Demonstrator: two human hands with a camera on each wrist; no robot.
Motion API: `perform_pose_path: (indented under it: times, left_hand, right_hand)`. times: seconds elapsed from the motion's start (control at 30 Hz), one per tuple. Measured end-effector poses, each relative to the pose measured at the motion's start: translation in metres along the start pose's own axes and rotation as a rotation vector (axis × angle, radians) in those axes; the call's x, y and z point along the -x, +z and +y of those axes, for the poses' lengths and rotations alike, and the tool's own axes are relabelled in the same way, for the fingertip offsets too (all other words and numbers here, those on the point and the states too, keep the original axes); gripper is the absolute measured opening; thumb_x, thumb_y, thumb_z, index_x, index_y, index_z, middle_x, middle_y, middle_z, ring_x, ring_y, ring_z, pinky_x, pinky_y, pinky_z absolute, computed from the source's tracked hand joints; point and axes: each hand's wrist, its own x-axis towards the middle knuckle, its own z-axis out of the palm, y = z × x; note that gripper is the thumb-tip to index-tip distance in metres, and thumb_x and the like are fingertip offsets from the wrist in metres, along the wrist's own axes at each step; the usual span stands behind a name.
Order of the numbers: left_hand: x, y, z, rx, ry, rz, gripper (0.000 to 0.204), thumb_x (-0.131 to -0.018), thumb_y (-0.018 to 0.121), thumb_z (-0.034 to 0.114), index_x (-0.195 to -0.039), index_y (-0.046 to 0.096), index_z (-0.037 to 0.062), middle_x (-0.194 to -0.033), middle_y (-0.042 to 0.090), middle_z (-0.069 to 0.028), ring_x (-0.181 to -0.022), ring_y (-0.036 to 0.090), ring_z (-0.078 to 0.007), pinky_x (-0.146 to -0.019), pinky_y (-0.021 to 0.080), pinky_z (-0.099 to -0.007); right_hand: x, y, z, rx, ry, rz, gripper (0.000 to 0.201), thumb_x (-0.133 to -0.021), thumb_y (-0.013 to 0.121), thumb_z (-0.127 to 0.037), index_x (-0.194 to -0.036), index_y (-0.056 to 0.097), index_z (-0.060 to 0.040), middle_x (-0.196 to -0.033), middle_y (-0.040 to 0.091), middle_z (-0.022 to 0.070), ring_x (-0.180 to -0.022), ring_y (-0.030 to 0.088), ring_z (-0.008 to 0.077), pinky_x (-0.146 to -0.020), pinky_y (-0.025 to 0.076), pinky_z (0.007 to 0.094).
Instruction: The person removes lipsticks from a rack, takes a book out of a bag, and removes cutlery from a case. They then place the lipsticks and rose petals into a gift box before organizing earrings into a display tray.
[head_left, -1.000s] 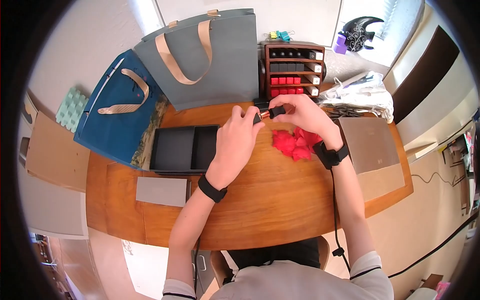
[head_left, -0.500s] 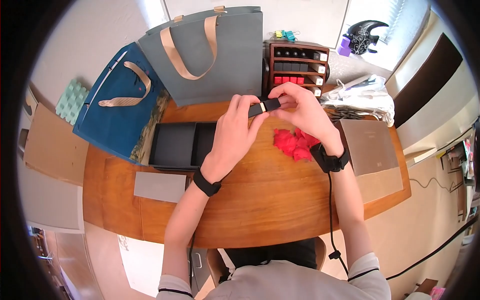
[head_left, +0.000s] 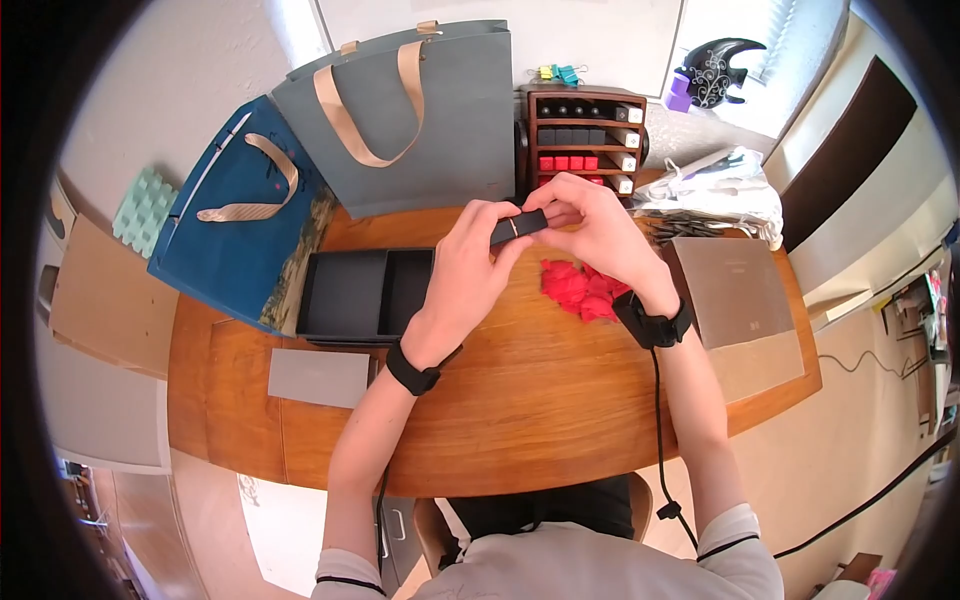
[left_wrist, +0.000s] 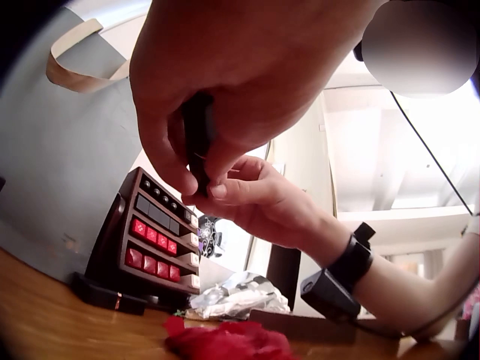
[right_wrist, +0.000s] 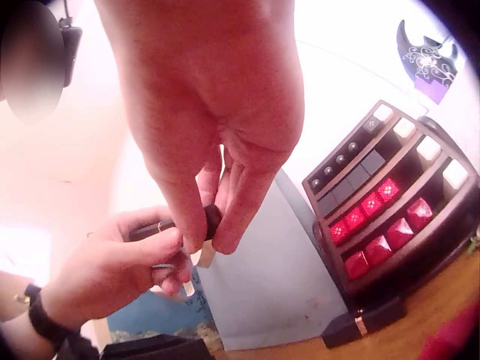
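A: Walls, light?
B: Pale wall [head_left: 180, 90] upper left. Window [head_left: 786, 45] upper right, blinds, bright.
A: Furniture, floor?
B: Wooden table [head_left: 560, 420] mid-frame, chair [head_left: 432, 525] bottom centre, beige floor [head_left: 800, 450] lower right.

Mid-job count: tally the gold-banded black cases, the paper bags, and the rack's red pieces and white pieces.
Gold-banded black cases: 2
Paper bags: 2
Red pieces: 8
White pieces: 4
Total: 16

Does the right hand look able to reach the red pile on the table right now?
Probably yes: the red pile lies uncovered on the table close by, though the right hand is busy gripping the black tube.
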Motion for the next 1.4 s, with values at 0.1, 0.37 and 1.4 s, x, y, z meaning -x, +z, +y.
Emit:
perform_pose_path:
  times: [0.1,0.37,1.4]
  left_hand:
    - [-0.001,-0.003,0.004,-0.042,-0.010,0.001,0.028,-0.091,0.076,0.009,-0.115,0.062,0.0027,-0.105,0.064,-0.0115,-0.089,0.067,-0.0264,-0.070,0.054,-0.0337]
    - [-0.004,-0.009,0.012,-0.011,-0.007,0.054,0.028,-0.092,0.075,0.011,-0.114,0.060,0.0023,-0.103,0.064,-0.0118,-0.091,0.066,-0.0271,-0.074,0.053,-0.0346]
    - [0.005,-0.006,0.024,-0.118,0.099,-0.084,0.011,-0.093,0.069,0.007,-0.101,0.068,-0.0006,-0.113,0.065,-0.0134,-0.107,0.065,-0.0343,-0.093,0.052,-0.0396]
  right_hand:
    - [0.000,0.001,-0.001,0.016,0.002,0.005,0.029,-0.082,0.074,0.008,-0.110,0.066,0.0018,-0.107,0.067,0.0098,-0.095,0.074,0.0199,-0.086,0.059,0.0311]
    - [0.001,-0.006,-0.005,0.056,0.023,-0.040,0.028,-0.091,0.073,-0.007,-0.117,0.066,0.0005,-0.099,0.073,0.0096,-0.084,0.072,0.0145,-0.076,0.057,0.0293]
    - [0.029,-0.090,-0.008,0.611,0.096,0.281,0.033,-0.081,0.080,-0.018,-0.105,0.070,0.0030,-0.086,0.073,0.0155,-0.078,0.072,0.0250,-0.075,0.058,0.0355]
